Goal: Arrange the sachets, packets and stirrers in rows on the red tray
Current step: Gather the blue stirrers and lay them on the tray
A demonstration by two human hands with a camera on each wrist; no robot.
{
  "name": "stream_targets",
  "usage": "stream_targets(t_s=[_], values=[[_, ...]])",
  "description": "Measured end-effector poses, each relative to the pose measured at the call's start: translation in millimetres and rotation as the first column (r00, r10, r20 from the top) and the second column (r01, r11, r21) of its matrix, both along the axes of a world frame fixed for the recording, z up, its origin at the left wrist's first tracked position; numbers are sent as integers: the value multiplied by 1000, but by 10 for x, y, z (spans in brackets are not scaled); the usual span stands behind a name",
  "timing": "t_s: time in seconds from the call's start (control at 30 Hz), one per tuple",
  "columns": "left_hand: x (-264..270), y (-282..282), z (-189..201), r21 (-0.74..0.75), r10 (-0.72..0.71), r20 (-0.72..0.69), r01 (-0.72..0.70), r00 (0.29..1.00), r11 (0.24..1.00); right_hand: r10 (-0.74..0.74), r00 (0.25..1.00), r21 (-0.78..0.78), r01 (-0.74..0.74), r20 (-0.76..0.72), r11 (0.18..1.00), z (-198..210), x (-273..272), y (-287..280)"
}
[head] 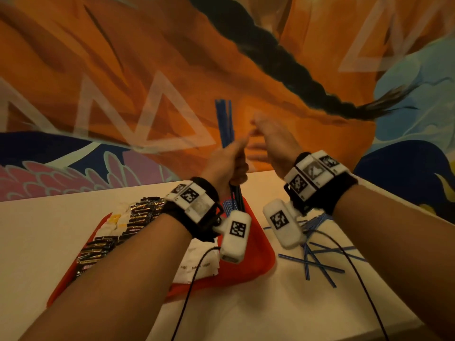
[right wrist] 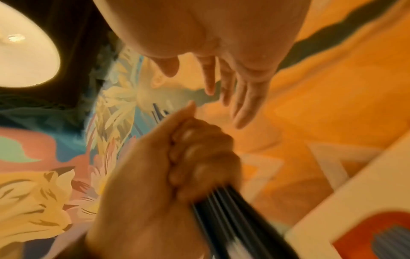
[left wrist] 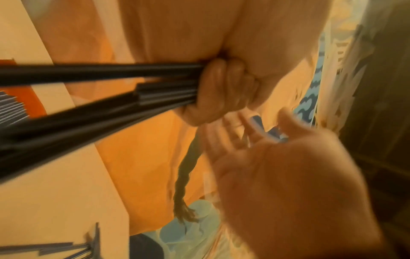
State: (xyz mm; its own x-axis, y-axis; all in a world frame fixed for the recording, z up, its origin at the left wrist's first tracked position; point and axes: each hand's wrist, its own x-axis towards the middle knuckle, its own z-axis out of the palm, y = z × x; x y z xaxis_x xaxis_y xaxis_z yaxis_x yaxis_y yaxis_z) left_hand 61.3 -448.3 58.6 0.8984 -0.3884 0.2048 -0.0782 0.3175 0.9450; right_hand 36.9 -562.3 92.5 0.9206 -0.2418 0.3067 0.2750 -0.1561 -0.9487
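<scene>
My left hand [head: 230, 161] grips a bundle of blue stirrers [head: 225, 124] upright above the red tray [head: 256, 257]; the left wrist view shows its fingers [left wrist: 224, 91] curled round the bundle [left wrist: 88, 73]. My right hand [head: 268, 134] hovers just right of the bundle with straight fingers [right wrist: 241, 98], holding nothing. On the tray lie rows of dark sachets [head: 138, 217], white packets [head: 197, 267] and some blue stirrers [head: 229, 205]. The left forearm hides much of the tray.
Several loose blue stirrers [head: 317, 259] lie crossed on the white table [head: 49, 237] right of the tray. A painted orange and blue wall [head: 147, 70] rises behind the table. Cables hang from both wrist cameras.
</scene>
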Motion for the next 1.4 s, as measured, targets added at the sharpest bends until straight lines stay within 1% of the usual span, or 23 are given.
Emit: stream_targets(t_s=[0.03, 0.1, 0.13, 0.17, 0.23, 0.33, 0.43, 0.57, 0.73, 0.83, 0.87, 0.9, 1.0, 1.03, 1.07, 1.1, 1.13, 1.17, 1.2, 1.23, 1.27, 1.33, 1.4], values=[[25, 51, 56, -52, 28, 5, -28, 1000, 998, 35, 994, 44, -31, -103, 999, -117, -48, 30], [71, 150, 159, -141, 73, 22, -69, 997, 988, 164, 932, 119, -132, -323, 984, -368, -127, 92], [84, 192, 201, -170, 97, 34, -90, 995, 981, 242, 886, 187, -180, -397, 966, -466, -155, 132], [97, 227, 229, -186, 124, 45, -114, 991, 976, 326, 845, 278, -220, -425, 935, -538, -178, 177], [105, 275, 247, -189, 162, 63, -148, 985, 971, 454, 793, 459, -253, -406, 852, -599, -183, 273], [98, 307, 204, -159, 200, 98, -183, 975, 970, 540, 749, 570, -268, -385, 777, -581, -128, 382], [100, 334, 134, -140, 218, 119, -201, 969, 970, 588, 711, 613, -280, -384, 739, -560, -75, 431], [136, 383, 55, -128, 217, 145, -199, 965, 972, 595, 715, 646, -264, -367, 716, -600, -14, 467], [185, 411, -18, -111, 226, 192, -208, 955, 972, 630, 700, 668, -294, -337, 684, -698, 123, 533], [213, 399, -83, -52, 251, 161, -246, 954, 968, 645, 705, 654, -343, -294, 674, -714, 179, 555], [226, 402, -101, -27, 262, 150, -261, 953, 965, 641, 708, 624, -366, -294, 690, -717, 186, 572], [241, 408, -118, -1, 271, 148, -274, 951, 962, 617, 724, 564, -384, -308, 731, -721, 194, 582], [278, 463, -160, 91, 286, 170, -304, 943, 948, 425, 838, 262, -350, -343, 900, -608, 202, 529], [287, 494, -175, 138, 282, 189, -310, 941, 941, 338, 894, 161, -302, -294, 939, -522, 206, 484], [290, 526, -191, 202, 280, 219, -324, 935, 924, 249, 949, 86, -236, -194, 968, -415, 205, 433], [290, 555, -205, 280, 275, 267, -348, 923, 895, 140, 989, 10, -140, -49, 990, -301, 202, 375], [280, 581, -218, 365, 258, 336, -377, 906, 851, 27, 992, -67, -19, 122, 998, -195, 196, 326], [260, 597, -221, 453, 219, 412, -408, 884, 792, -47, 957, -143, 91, 285, 985, -104, 180, 289], [233, 606, -213, 537, 163, 486, -441, 858, 719, -61, 910, -218, 162, 410, 962, -46, 167, 276], [217, 599, -198, 604, 100, 552, -480, 828, 636, -25, 880, -302, 190, 474, 934, -19, 146, 289], [207, 595, -173, 650, 43, 602, -521, 797, 554, 29, 878, -398, 187, 478, 898, -22, 135, 324], [237, 631, -110, 688, -45, 670, -597, 741, 412, 96, 914, -581, 168, 395, 796, -83, 168, 383], [334, 746, -47, 694, -85, 702, -652, 707, 304, 148, 943, -676, 100, 299, 730, -142, 192, 400]])
